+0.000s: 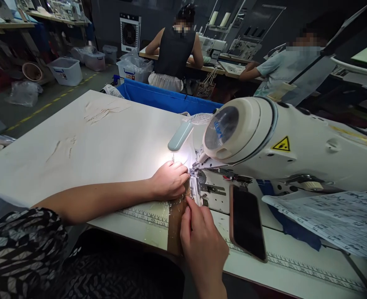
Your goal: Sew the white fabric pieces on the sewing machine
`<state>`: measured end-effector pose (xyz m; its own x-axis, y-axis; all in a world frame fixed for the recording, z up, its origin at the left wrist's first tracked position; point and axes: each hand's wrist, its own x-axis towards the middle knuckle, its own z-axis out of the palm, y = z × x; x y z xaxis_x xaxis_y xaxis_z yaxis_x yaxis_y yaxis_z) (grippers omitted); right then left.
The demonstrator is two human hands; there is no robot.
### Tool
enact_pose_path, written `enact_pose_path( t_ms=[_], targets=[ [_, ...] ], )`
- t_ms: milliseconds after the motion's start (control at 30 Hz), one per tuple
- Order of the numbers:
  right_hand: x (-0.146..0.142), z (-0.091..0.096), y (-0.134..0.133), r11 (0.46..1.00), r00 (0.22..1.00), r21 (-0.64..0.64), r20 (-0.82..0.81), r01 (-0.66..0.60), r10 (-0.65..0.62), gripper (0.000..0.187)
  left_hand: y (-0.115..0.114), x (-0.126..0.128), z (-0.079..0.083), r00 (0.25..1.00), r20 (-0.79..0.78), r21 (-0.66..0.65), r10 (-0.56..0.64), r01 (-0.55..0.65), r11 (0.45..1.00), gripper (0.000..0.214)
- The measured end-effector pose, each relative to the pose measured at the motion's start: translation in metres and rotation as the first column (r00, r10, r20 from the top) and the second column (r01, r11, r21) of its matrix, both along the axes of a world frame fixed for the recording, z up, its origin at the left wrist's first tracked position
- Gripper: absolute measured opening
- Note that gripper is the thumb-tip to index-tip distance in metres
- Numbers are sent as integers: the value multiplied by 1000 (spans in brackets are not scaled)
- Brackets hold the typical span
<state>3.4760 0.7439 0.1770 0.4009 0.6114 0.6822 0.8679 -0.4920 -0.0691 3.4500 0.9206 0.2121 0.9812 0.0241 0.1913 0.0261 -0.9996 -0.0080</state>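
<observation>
My left hand (169,180) lies curled on the white table (77,141) just left of the needle area of a white sewing machine (264,141), fingers pressed together on a small pale piece under the bright lamp. My right hand (202,241) comes from the front edge, its fingers pinched on the same small piece beside the metal needle plate (213,193). The piece itself is washed out by the light and I cannot name it.
A dark phone (247,222) lies face up right of my right hand. Printed sheets (336,216) rest at the far right. Pale fabric pieces (104,110) lie far left on the table. A blue bin (164,97) stands behind it; two people sit at machines beyond.
</observation>
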Motion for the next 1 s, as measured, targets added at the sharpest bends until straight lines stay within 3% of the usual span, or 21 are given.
enact_pose_path(
  t_ms=[133, 300, 400, 733, 867, 1000],
  targets=[
    [8, -5, -28, 974, 928, 160, -310, -161, 205, 32, 3, 1, 0, 994, 81, 5, 68, -69, 998, 28],
    [30, -21, -43, 942, 719, 333, -645, -40, 258, 39, 6, 3, -8, 991, 107, 17, 81, -83, 996, 30],
    [37, -28, -40, 930, 684, 365, -670, -35, 288, 42, 5, 4, -10, 985, 114, 41, 128, -133, 990, 28],
    [42, -32, -30, 928, 743, 362, -597, -86, 301, 49, -2, -6, -10, 959, 130, 44, 252, -260, 965, 32],
    [43, -31, -31, 927, 748, 356, -584, -114, 316, 48, -10, -24, -6, 971, 106, 44, 216, -222, 974, 28],
    [48, -30, -34, 921, 738, 355, -575, -162, 352, 51, -21, -61, -1, 988, 39, 53, 151, -153, 987, 22]
  ],
)
